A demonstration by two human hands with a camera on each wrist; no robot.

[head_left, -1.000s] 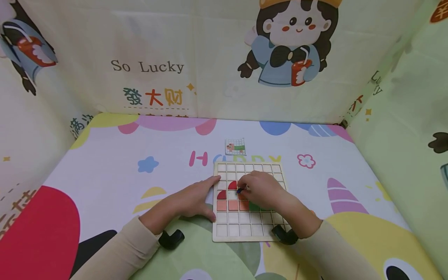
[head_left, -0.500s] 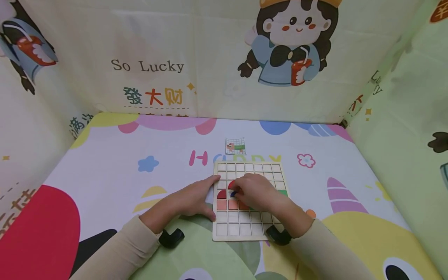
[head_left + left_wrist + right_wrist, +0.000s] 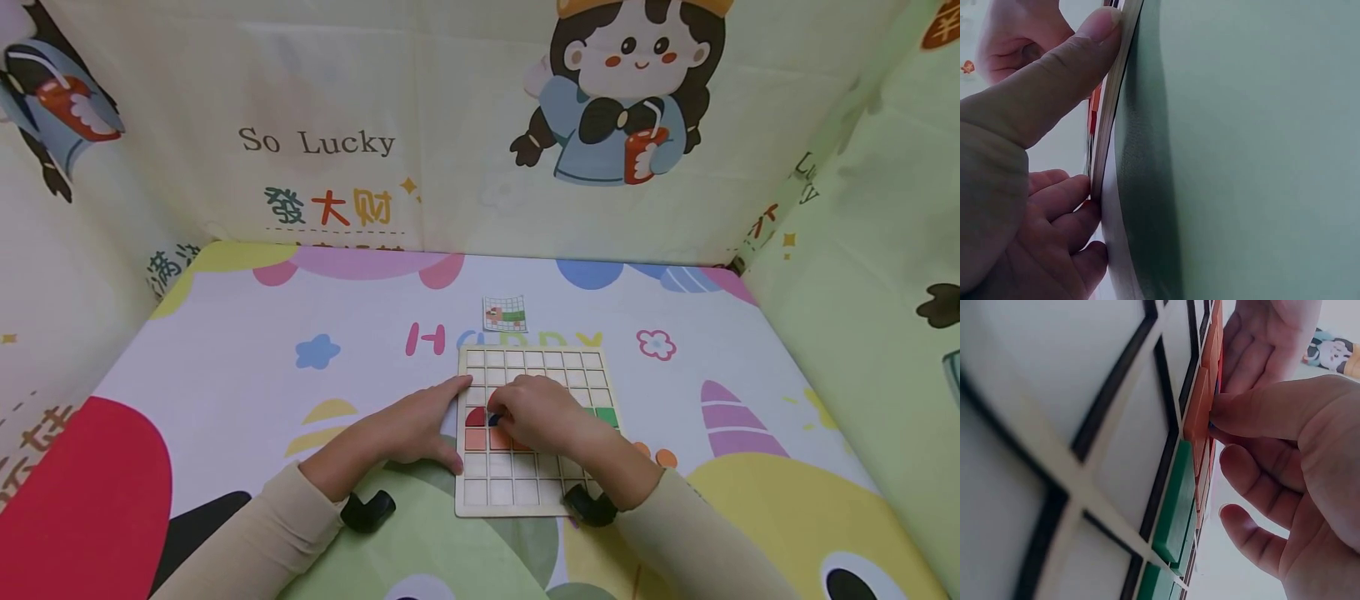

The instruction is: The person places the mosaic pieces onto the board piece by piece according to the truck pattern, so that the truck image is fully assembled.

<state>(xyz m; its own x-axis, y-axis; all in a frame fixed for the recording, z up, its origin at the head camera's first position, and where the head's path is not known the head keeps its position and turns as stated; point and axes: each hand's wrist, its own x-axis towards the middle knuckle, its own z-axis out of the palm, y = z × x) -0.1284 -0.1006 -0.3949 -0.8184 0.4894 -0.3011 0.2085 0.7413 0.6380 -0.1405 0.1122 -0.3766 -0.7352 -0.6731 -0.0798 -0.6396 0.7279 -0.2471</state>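
Note:
A light wooden grid board (image 3: pixel 498 467) lies flat before me. My left hand (image 3: pixel 412 427) rests against its left edge, thumb and fingers spread apart; in the left wrist view the thumb (image 3: pixel 1054 81) lies on that edge. Over the middle of the grid, my right hand (image 3: pixel 543 418) pinches a small dark blue piece (image 3: pixel 494 420) at a cell, largely covered by the fingertips. Left of it sits a red quarter-round piece (image 3: pixel 475 417). Salmon-orange tiles (image 3: pixel 476 439) fill cells in the row below. Green tiles (image 3: pixel 606 417) show to the right of my hand.
Behind the board lies a small picture card (image 3: pixel 505 315) with a gridded coloured pattern. Orange discs (image 3: pixel 666 458) lie on the printed cloth (image 3: pixel 247 375), right of the board. Black wrist cameras (image 3: pixel 367 512) hang below both wrists.
My right hand has moved left and slightly down with the blue piece, into the cell beside the red quarter-round. More green tiles and a second orange disc are uncovered. My left hand stays put.

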